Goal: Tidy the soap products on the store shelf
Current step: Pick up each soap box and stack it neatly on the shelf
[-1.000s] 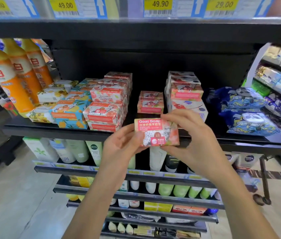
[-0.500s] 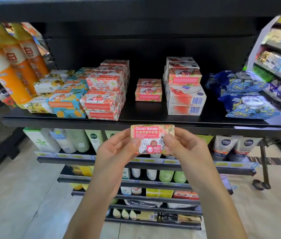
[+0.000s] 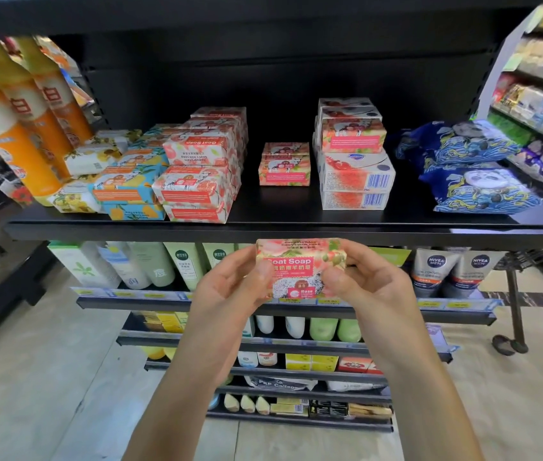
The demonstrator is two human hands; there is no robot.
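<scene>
Soap box (image 3: 298, 266) sank below the front edge of the shelf (image 3: 296, 231). Fingers of my left hand (image 3: 226, 294) and right hand (image 3: 370, 287) pinch its ends; still unshelved.

Pink floral soap box (image 3: 300, 267), orange bottles (image 3: 13, 134), blue wave-patterned packs (image 3: 459, 144), black shelf (image 3: 263, 227).

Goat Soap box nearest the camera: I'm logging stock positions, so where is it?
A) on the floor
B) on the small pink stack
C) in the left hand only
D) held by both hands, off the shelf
D: left hand and right hand each pinch one end of the Goat Soap box.
</scene>
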